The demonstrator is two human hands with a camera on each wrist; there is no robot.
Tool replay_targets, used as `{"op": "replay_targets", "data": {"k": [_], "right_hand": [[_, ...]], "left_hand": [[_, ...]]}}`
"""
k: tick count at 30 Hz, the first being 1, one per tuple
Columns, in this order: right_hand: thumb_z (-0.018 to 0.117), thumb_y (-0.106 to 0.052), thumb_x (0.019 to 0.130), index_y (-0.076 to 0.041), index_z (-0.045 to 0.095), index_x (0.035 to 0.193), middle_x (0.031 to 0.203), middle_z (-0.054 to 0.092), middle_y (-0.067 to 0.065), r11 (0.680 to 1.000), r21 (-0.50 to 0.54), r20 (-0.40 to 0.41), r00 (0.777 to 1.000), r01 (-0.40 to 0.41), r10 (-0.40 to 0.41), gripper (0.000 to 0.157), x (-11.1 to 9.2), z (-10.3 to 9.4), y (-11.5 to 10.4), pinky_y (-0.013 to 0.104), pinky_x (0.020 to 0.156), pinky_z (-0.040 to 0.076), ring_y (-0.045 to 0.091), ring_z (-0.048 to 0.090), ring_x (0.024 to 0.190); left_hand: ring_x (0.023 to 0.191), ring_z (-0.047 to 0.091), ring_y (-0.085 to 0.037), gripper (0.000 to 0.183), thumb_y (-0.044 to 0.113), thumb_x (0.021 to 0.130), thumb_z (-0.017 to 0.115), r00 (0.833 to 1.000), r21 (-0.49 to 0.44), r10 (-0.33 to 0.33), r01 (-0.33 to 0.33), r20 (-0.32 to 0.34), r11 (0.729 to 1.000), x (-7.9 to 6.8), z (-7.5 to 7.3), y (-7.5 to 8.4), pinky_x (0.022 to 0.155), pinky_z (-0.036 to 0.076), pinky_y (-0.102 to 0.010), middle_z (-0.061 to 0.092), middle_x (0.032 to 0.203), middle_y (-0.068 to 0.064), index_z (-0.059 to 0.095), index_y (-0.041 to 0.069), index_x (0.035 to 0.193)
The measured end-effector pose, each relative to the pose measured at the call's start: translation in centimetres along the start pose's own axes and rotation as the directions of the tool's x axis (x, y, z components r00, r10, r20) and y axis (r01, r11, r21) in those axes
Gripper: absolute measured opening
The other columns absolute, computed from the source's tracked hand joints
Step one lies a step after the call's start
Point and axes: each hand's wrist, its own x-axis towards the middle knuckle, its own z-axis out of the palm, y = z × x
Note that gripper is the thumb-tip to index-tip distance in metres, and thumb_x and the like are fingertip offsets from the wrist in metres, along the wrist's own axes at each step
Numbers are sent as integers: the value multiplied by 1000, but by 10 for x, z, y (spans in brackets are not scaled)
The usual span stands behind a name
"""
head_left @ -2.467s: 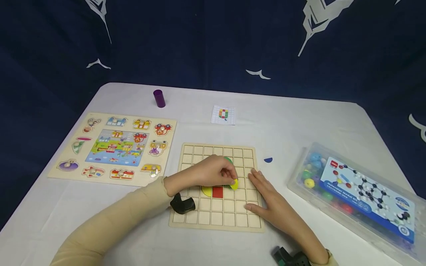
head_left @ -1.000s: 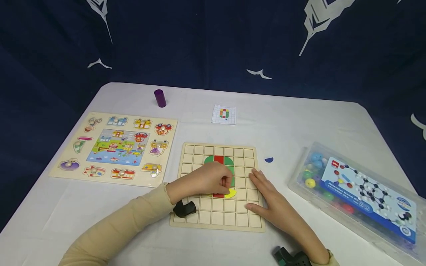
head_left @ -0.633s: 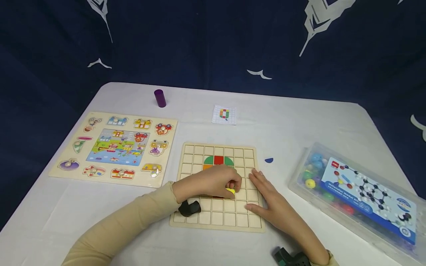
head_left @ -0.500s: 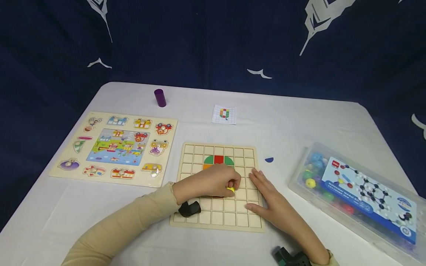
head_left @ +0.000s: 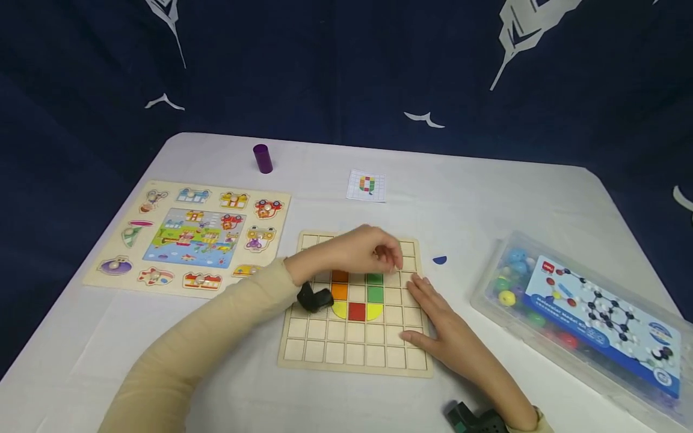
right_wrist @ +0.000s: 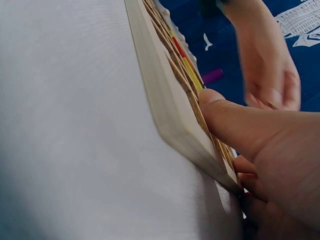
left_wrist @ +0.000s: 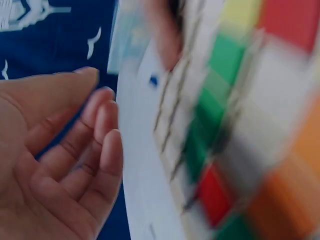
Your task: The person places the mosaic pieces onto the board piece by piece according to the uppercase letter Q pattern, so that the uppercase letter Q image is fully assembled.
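My left hand (head_left: pixel 370 249) hovers over the far part of a wooden grid board (head_left: pixel 354 356). Its fingers are loosely bent, and the left wrist view shows nothing in them. Coloured pieces lie in the board's cells: a red square (head_left: pixel 357 311) between two yellow rounded pieces (head_left: pixel 375 311), green squares (head_left: pixel 375 294) on the right, orange squares (head_left: pixel 339 292) on the left. The hand hides the upper pieces in the head view. My right hand (head_left: pixel 444 331) rests at the board's right edge with straight fingers, thumb (right_wrist: pixel 212 96) on top. A blue half-disc (head_left: pixel 440 260) lies beyond it.
A small pattern card (head_left: pixel 366 185) lies behind the board. A picture knob puzzle (head_left: pixel 178 282) is at the left, with a purple cylinder (head_left: pixel 263 159) behind it. A clear box labelled as a molecular model kit (head_left: pixel 603 319) occupies the right side.
My left hand has let go of the yellow rounded piece, which now lies in the cell right of the red square. The hand has lifted away toward the far side. My right hand stays put.
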Motion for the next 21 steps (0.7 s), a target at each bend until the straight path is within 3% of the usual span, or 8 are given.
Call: {"op": "replay_targets", "data": {"k": [4,6,10,17,21], "right_hand": [[71,-34,83,-3,31,145,152,21,9,1000,-5,-7,1000,4,-4,80,0,0,1,50,103,25,28,14,138],[71,-34,83,-3,31,145,152,20,9,1000,-1,-12,1000,15,-15,80,-1,0,1,44,106,23,28,14,138],[70,-34,84,-3,30,145,152,21,8,999,6,-27,999,41,-41,79,-2,2,3,28,107,16,29,15,138],[70,-33,84,-4,30,145,152,21,7,999,1,-38,998,45,-45,78,-3,1,2,35,107,20,29,16,138],[70,-33,84,-4,31,145,152,22,8,999,1,-40,998,48,-48,78,-4,1,2,26,107,16,29,16,138]], "left_hand": [[81,56,-13,10,3,87,64,999,-65,31,-32,-14,997,41,-18,-3,76,45,-19,65,86,-1,68,1,96],[83,57,-12,13,4,87,65,1000,-81,18,-18,3,997,61,-17,-3,77,44,-19,65,87,0,68,0,99],[81,57,-9,15,9,84,70,998,-53,-32,35,57,998,92,0,-5,74,44,-17,64,84,1,69,4,98],[73,56,-7,18,16,78,78,986,68,-150,145,76,987,112,18,-4,67,43,-16,63,77,3,68,8,91],[74,55,-7,19,16,76,80,982,111,-179,172,56,979,113,19,-5,66,43,-15,61,79,3,68,9,89]]}}
